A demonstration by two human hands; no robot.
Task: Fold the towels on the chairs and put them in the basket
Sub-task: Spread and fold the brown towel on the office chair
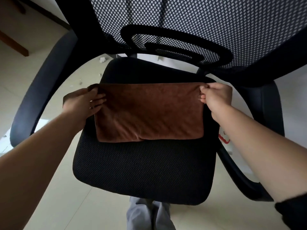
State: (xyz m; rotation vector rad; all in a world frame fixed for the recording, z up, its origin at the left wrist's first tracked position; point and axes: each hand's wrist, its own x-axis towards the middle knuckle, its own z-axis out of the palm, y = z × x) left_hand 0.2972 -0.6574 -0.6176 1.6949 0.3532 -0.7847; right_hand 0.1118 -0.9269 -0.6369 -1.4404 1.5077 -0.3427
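Note:
A brown towel [149, 112] lies folded as a wide rectangle on the black mesh seat [142, 168] of an office chair. My left hand [83, 102] grips the towel's left end, and a bit of cloth sticks out past the hand on the left. My right hand [216, 98] pinches the towel's far right corner with curled fingers. The towel's near edge rests flat across the middle of the seat. No basket is in view.
The chair's mesh backrest [199, 22] rises behind the seat, with black armrests on the left [43, 90] and right [269, 113]. Pale tiled floor [69, 205] surrounds the chair, with small white scraps [102, 59] at the back left. My grey trouser legs [149, 214] stand at the seat's front.

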